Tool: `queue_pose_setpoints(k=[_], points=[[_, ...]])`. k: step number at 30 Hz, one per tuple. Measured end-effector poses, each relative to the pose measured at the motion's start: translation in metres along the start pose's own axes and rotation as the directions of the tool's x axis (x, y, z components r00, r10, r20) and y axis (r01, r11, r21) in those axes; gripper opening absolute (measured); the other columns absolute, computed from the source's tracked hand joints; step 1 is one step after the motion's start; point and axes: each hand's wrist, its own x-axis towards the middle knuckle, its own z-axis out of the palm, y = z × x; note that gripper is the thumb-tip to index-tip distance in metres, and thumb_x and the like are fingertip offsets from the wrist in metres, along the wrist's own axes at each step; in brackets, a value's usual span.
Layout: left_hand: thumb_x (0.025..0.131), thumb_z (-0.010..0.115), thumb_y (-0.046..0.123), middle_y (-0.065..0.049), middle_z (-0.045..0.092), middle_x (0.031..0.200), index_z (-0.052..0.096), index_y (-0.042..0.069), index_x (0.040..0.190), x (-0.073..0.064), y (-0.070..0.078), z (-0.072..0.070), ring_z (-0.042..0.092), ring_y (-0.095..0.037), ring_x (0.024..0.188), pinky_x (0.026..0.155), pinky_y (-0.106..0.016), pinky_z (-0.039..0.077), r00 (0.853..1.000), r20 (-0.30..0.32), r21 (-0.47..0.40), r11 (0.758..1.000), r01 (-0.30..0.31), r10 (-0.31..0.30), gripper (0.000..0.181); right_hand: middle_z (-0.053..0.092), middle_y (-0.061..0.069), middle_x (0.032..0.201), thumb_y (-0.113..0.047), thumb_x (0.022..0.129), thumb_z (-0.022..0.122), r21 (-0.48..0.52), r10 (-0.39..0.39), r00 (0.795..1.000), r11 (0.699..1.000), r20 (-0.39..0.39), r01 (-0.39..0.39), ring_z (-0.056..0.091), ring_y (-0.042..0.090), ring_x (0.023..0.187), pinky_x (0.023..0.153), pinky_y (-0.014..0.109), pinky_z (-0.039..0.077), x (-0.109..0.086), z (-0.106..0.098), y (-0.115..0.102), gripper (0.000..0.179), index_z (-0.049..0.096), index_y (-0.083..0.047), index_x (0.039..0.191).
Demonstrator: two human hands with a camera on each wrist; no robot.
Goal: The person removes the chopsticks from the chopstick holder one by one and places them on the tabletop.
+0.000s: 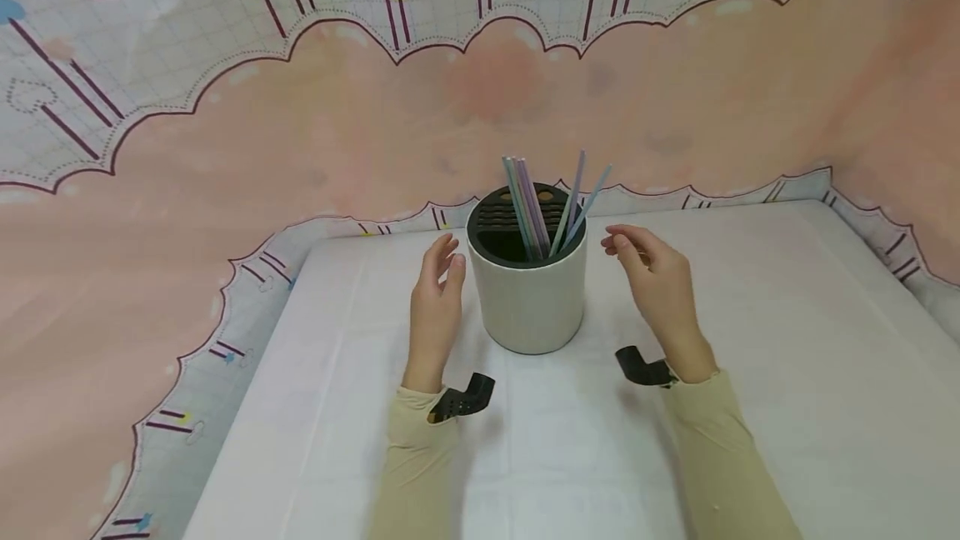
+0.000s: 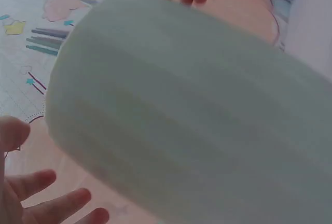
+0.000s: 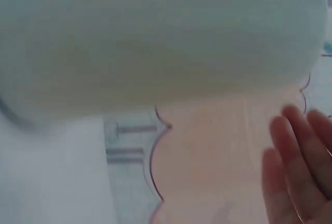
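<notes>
A pale round utensil holder (image 1: 528, 307) stands upright on the white table, its black top divided by slots. Several pastel straws (image 1: 530, 211) lean in its front opening, some fanned toward the right. Just left of the holder is my left hand (image 1: 437, 298), fingers slightly bent and apart from the wall. My right hand (image 1: 660, 286) hovers off the holder's right side with relaxed fingers, holding nothing. In the left wrist view the holder's side (image 2: 181, 105) fills most of the picture. The right wrist view shows its blurred wall (image 3: 155, 37) above my fingers (image 3: 290, 167).
The white table (image 1: 375, 457) reaches under both forearms. Behind it and along its left and right sides hangs a peach and white patterned cloth (image 1: 337, 132). A black camera mount sits on the left wrist (image 1: 465, 398) and another on the right wrist (image 1: 643, 367).
</notes>
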Motion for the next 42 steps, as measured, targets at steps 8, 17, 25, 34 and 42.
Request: queue_pose_setpoints(k=[8, 17, 25, 34, 42], points=[[0.091, 0.043, 0.042, 0.004, 0.027, 0.142, 0.019, 0.027, 0.141, -0.012, 0.007, 0.014, 0.028, -0.017, 0.128, 0.099, -0.038, 0.030, 0.998, 0.025, -0.202, 0.977, 0.062, -0.058, 0.057, 0.058, -0.007, 0.111, -0.028, 0.090, 0.052, 0.243, 0.019, 0.974, 0.969, -0.227, 0.038, 0.049, 0.008, 0.106, 0.091, 0.030, 0.038, -0.021, 0.036, -0.027, 0.036, 0.050, -0.021, 0.125], [0.091, 0.045, 0.038, 0.008, 0.020, 0.144, 0.019, 0.029, 0.141, -0.004, 0.014, 0.022, 0.020, -0.016, 0.131, 0.102, -0.041, 0.022, 0.999, 0.047, -0.276, 0.960, 0.038, -0.026, 0.057, 0.059, 0.005, 0.108, -0.013, 0.087, 0.057, 0.270, 0.023, 0.962, 0.962, -0.273, 0.053, 0.047, 0.014, 0.111, 0.096, 0.034, 0.033, -0.022, 0.053, -0.052, 0.039, 0.049, -0.012, 0.125], [0.092, 0.043, 0.037, 0.001, 0.016, 0.146, 0.035, 0.033, 0.133, -0.002, 0.012, 0.026, 0.017, -0.016, 0.131, 0.101, -0.045, 0.023, 0.996, 0.072, -0.232, 0.972, -0.030, 0.048, 0.042, 0.060, 0.000, 0.099, -0.021, 0.084, 0.061, 0.058, -0.118, 0.952, 0.989, -0.281, 0.139, 0.043, 0.015, 0.107, 0.087, 0.038, 0.035, -0.014, 0.054, -0.044, 0.020, 0.065, -0.008, 0.099], [0.092, 0.039, 0.043, -0.001, 0.013, 0.147, 0.034, 0.029, 0.130, -0.005, 0.011, 0.037, 0.020, -0.016, 0.130, 0.099, -0.047, 0.026, 0.996, 0.036, -0.217, 0.974, -0.071, 0.081, 0.041, 0.064, 0.006, 0.089, -0.021, 0.085, 0.058, -0.183, -0.304, 0.935, 0.945, -0.180, 0.272, 0.044, 0.023, 0.109, 0.097, 0.048, 0.020, -0.014, 0.058, -0.052, 0.018, 0.065, -0.005, 0.083], [0.088, 0.043, 0.049, 0.009, 0.016, 0.143, 0.031, 0.034, 0.130, -0.005, 0.007, 0.039, 0.015, -0.005, 0.130, 0.102, -0.041, 0.023, 0.996, 0.005, -0.192, 0.978, -0.082, 0.084, 0.046, 0.064, 0.004, 0.087, -0.017, 0.084, 0.055, -0.164, -0.296, 0.947, 0.947, -0.122, 0.275, 0.043, 0.021, 0.110, 0.098, 0.051, 0.015, -0.014, 0.058, -0.057, 0.014, 0.064, -0.008, 0.081]])
